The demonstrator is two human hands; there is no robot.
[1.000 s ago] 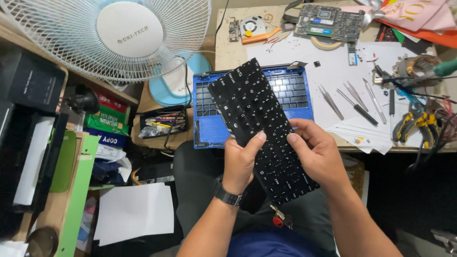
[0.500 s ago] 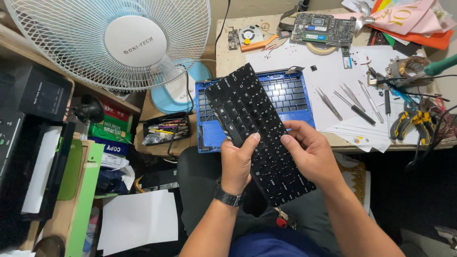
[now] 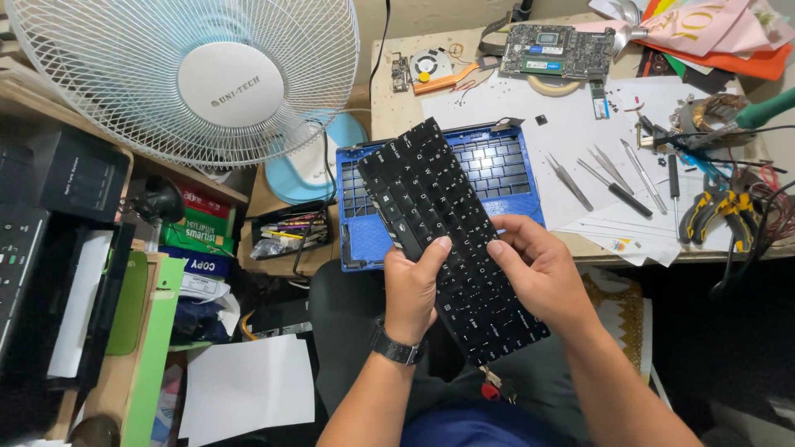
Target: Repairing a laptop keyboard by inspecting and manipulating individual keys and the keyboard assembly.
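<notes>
A black keyboard (image 3: 447,240) is held at the centre of the frame, tilted so its far end points to the upper left, above a blue laptop frame (image 3: 505,170) lying on the desk (image 3: 397,108). The left hand (image 3: 411,290) grips the keyboard's near left edge, thumb on the keys and fingers curled beneath; a dark watch (image 3: 397,348) is on that wrist. The right hand (image 3: 538,269) clasps the right edge, thumb resting on the keys. To the right on white paper (image 3: 571,132) lie tweezers (image 3: 570,182) and pliers (image 3: 719,211). A circuit board (image 3: 556,50) sits at the upper centre. A white fan (image 3: 190,79) fills the upper left.
</notes>
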